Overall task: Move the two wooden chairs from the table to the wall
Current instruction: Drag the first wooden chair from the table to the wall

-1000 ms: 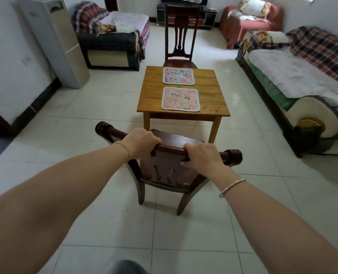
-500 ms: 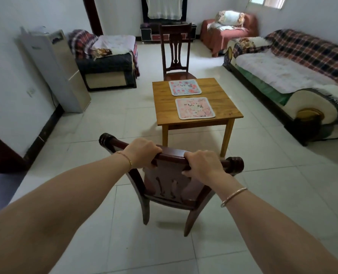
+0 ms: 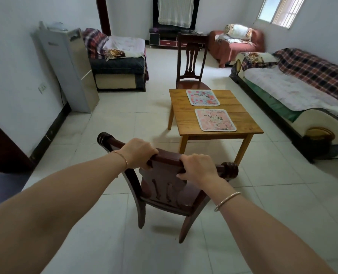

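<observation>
A dark wooden chair [image 3: 164,188] stands in front of me, a step back from the near left corner of the light wooden table [image 3: 243,123]. My left hand [image 3: 137,153] and my right hand [image 3: 198,167] both grip its top rail. Only its two back legs show; they look slightly off the tiles, above a shadow. A second dark wooden chair [image 3: 191,62] stands upright at the table's far side, its seat tucked against the edge. The white left wall [image 3: 16,80] runs along the room's left.
Two floral placemats [image 3: 215,119] lie on the table. A long sofa [image 3: 294,95] with a plaid blanket lines the right wall. A tall white appliance [image 3: 69,68] and a dark armchair [image 3: 118,64] stand on the left. A TV stand [image 3: 164,39] sits at the back.
The chair in my hands has drawn back and to the left, away from the table. The table now lies farther right in view, and more of the room's far end shows.
</observation>
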